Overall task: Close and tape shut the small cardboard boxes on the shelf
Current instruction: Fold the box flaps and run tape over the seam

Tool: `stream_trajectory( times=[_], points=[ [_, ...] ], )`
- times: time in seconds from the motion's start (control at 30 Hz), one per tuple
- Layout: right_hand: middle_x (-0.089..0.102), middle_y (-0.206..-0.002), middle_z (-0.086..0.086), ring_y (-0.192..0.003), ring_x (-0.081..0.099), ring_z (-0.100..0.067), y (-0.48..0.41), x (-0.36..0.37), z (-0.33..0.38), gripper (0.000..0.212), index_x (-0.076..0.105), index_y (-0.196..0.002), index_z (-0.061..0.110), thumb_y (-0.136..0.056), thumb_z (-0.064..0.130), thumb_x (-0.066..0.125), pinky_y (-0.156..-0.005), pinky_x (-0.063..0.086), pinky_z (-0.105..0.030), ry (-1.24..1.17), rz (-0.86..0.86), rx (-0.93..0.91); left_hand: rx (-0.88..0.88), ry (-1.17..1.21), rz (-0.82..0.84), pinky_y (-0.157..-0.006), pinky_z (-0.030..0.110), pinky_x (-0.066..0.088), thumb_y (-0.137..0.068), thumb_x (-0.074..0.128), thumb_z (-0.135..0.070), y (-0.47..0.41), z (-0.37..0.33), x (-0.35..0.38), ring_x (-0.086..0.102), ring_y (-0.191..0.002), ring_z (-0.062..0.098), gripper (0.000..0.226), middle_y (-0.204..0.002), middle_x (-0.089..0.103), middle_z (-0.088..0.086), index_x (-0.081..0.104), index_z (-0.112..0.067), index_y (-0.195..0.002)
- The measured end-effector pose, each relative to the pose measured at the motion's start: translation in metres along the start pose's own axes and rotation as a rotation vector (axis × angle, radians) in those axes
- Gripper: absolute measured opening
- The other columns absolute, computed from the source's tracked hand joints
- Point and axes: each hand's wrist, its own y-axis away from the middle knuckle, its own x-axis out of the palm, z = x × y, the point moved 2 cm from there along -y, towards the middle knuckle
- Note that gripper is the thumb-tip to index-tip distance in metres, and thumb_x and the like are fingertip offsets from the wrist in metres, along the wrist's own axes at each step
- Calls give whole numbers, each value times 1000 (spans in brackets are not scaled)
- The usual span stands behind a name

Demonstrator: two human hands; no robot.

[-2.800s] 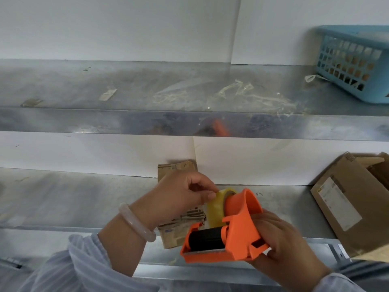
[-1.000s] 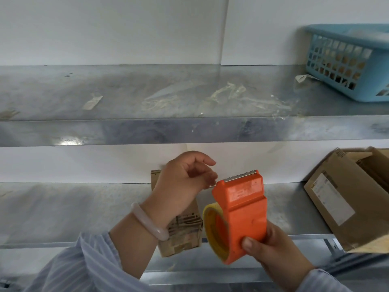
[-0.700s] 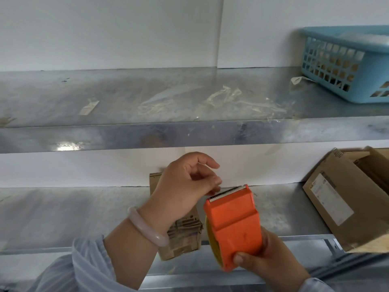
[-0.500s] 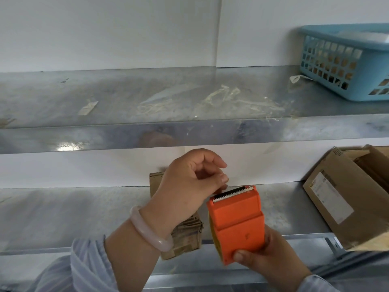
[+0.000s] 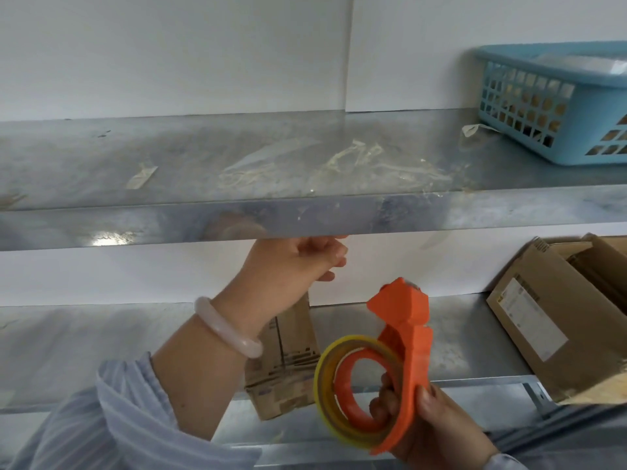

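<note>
At the lower shelf's near edge, a small cardboard box (image 5: 285,361) lies behind the raised left hand (image 5: 291,266), fingertips pinched together. The right hand (image 5: 437,422) grips an orange tape dispenser (image 5: 400,361).

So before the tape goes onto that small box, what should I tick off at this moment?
1. Tape dispenser firmly held: ok, right hand grips its handle.
2. Free tape end pulled out: cannot tell; left hand is pinched shut up by the upper shelf edge, but no strip is visible.
3. Small cardboard box within reach: ok, it stands on the lower shelf behind the left wrist.
4. Box flaps closed: cannot tell, the arm hides its top.
5. Box steadied: not ok, neither hand touches it.
</note>
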Motion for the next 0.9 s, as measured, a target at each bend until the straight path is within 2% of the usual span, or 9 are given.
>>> stream_trajectory(
  times=[0.07,0.13,0.2,0.27,0.43,0.53,0.73,0.8,0.9],
  points=[
    [49,-136,-20,-133,41,-33,0,-5,0,44,29,-146,-5,-109,18,22,-115,21,-44,-58,-42,-35,-117,131,-36,-81,36,60,-91,64,-24,11,17,5,72,-92,16,16,-105,72,6,67,-21,-107],
    [51,-136,-14,-132,41,-28,-2,-5,2,47,31,-147,-1,-109,25,23,-115,19,-42,-79,-57,-59,-364,279,31,-90,50,56,-74,65,-49,30,42,21,69,-96,24,38,-108,71,7,68,-25,-104],
    [53,-134,-11,-130,44,-25,-3,-3,3,47,34,-146,1,-108,28,25,-114,20,-42,-106,-57,-47,-575,421,149,-92,51,54,-62,63,-60,50,56,40,68,-90,27,53,-101,72,8,76,-24,-98],
    [55,-132,-9,-128,46,-24,-3,0,5,48,36,-145,2,-108,31,26,-113,22,-43,-120,-72,-26,-619,500,156,-91,51,53,-66,59,-62,60,64,53,66,-80,26,59,-94,72,14,77,-14,-95],
    [62,-125,-6,-123,52,-21,-4,8,2,48,47,-139,4,-105,37,37,-114,24,-46,-121,-73,55,-560,402,71,-85,51,55,-86,50,-56,60,63,58,61,-61,21,50,-75,67,11,75,-14,-77],
    [62,-129,-11,-128,51,-28,-3,15,3,50,48,-139,3,-104,38,39,-116,7,-66,-171,-30,98,-466,353,62,-83,51,55,-78,52,-58,61,59,55,61,-63,21,45,-75,69,9,75,-20,-85],
    [58,-136,-16,-133,47,-34,-6,6,2,51,48,-140,2,-106,37,33,-117,-1,-63,-190,-43,85,-294,187,57,-85,48,58,-64,47,-74,60,62,53,71,-78,19,53,-88,75,2,73,-36,-92],
    [59,-133,-20,-132,47,-37,-7,9,4,48,50,-137,-1,-104,33,41,-116,6,-64,-204,-48,55,-257,143,119,-83,34,59,-63,46,-76,59,61,52,70,-86,7,62,-101,72,-5,64,-39,-109],
    [60,-127,-27,-129,48,-44,-11,11,1,52,60,-125,-5,-94,36,63,-111,19,-67,-241,-68,34,-168,-51,267,-78,9,50,-52,50,-91,59,54,53,59,-95,-14,90,-111,59,-22,32,-51,-131]
  ],
)
